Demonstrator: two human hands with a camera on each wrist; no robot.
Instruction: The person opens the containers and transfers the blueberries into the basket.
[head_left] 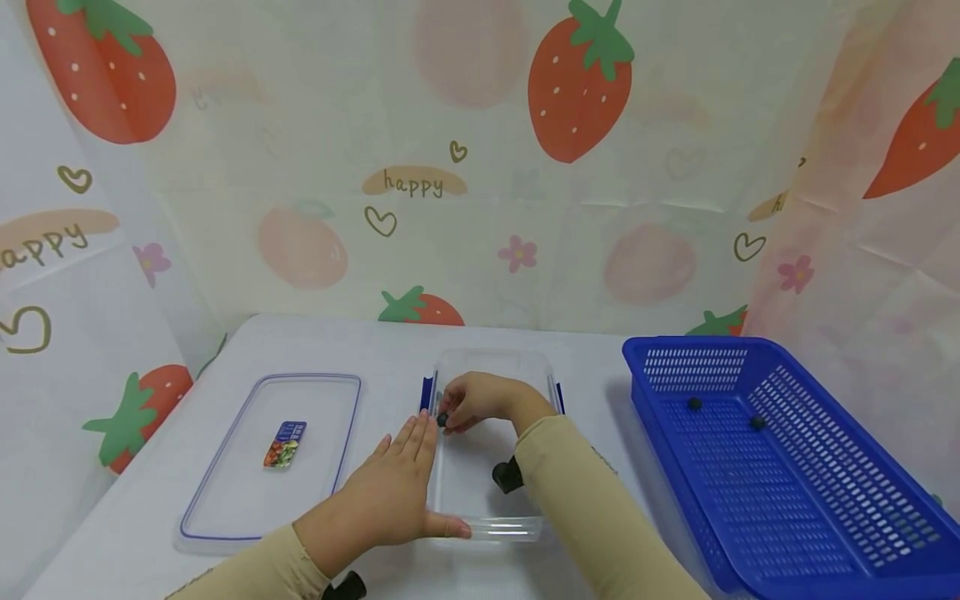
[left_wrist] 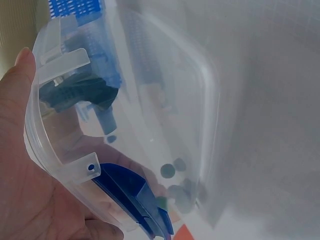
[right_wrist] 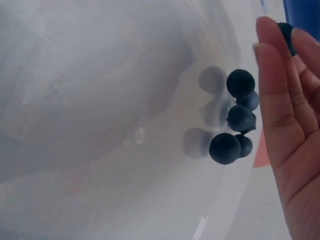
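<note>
A clear plastic box (head_left: 504, 528) with blue side latches stands in the middle of the table. My right hand (head_left: 483, 400) reaches inside it and pinches a blueberry (right_wrist: 286, 37) between thumb and fingertips, near the left wall. Below that hand, several more blueberries (right_wrist: 225, 148) sit clustered against the box wall in the right wrist view. My left hand (head_left: 390, 483) lies along the outside of the box's left side, fingers straight, with its thumb at the near rim. A dark blue latch (left_wrist: 127, 192) hangs beside that hand in the left wrist view.
On the left lies a clear lid (head_left: 217, 500) with a blue seal and a colourful label (head_left: 285, 444). A blue slatted basket (head_left: 675, 500) stands at the right, holding two blueberries (head_left: 694, 403). Behind the table hangs a strawberry-print curtain (head_left: 315, 125).
</note>
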